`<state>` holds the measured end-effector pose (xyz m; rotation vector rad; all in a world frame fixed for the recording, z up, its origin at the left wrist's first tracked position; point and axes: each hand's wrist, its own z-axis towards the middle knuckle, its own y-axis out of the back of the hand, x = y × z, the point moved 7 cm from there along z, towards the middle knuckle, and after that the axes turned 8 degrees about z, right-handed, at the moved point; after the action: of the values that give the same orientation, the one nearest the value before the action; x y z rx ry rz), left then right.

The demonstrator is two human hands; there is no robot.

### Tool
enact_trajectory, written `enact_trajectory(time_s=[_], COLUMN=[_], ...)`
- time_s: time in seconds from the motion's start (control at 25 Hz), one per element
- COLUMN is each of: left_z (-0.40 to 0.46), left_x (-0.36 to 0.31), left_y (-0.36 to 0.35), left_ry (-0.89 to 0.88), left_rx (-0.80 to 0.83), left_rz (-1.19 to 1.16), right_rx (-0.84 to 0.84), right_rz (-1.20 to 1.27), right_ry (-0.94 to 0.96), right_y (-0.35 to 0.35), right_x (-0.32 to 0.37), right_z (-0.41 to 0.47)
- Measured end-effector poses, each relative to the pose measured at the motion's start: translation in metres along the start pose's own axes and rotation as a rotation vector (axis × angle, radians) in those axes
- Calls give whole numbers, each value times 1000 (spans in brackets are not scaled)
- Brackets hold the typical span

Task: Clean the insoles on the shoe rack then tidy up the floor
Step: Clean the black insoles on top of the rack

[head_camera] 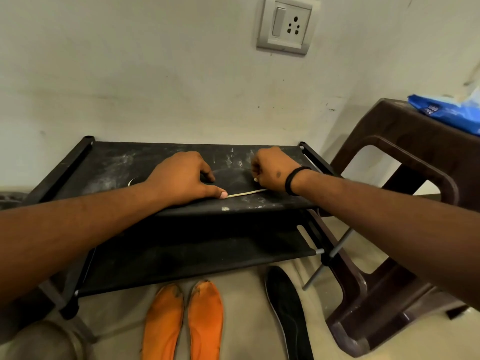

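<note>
Top shelf of shoe rack (109, 165) is open from above & from the front; its left half is bare dusty fabric. Centre is taken by a black insole (233, 181) w/ left hand (181, 178) and right hand (270, 170) on it. Wall sits tight behind the rack, so no way in from the back. Brown plastic stool (405, 193) crowds the rack's right end. Lower shelf (197, 253): low gap under top shelf. Floor in front is blocked by two orange insoles (181, 320) & another black insole (288, 310); narrow floor strips between them.
</note>
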<state>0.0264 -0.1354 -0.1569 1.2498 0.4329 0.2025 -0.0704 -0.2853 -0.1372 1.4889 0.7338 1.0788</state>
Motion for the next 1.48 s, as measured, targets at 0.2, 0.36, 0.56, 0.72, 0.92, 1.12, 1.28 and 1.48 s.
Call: enact_trajectory(time_s=[0.2,0.36,0.56,0.72,0.92,1.12,1.28,1.48], left_z=[0,-5,0,3,2,5,6,2], left_x=[5,4,-1,3,4,3,5,1], left_y=[1,3,1,-2,-1,-3,-4,1], left_ry=[33,25,-5,15,37,21,25,10], left_rx=[0,6,19,29,16,12,15,6], left_rz=[33,40,32,48,65,45,47,85], right_rx=[37,188,99,-37,216,145,-10,236], right_rz=[118,171,55,124,188,35,60,198], right_ry=[64,143,10,-12,141,37,40,182], right_y=[-7,-10,5,-5,-13,2,-6,-15], right_x=[29,38,9,19,50,18,30,53], right_z=[4,-10,4,18,3,9,24,8])
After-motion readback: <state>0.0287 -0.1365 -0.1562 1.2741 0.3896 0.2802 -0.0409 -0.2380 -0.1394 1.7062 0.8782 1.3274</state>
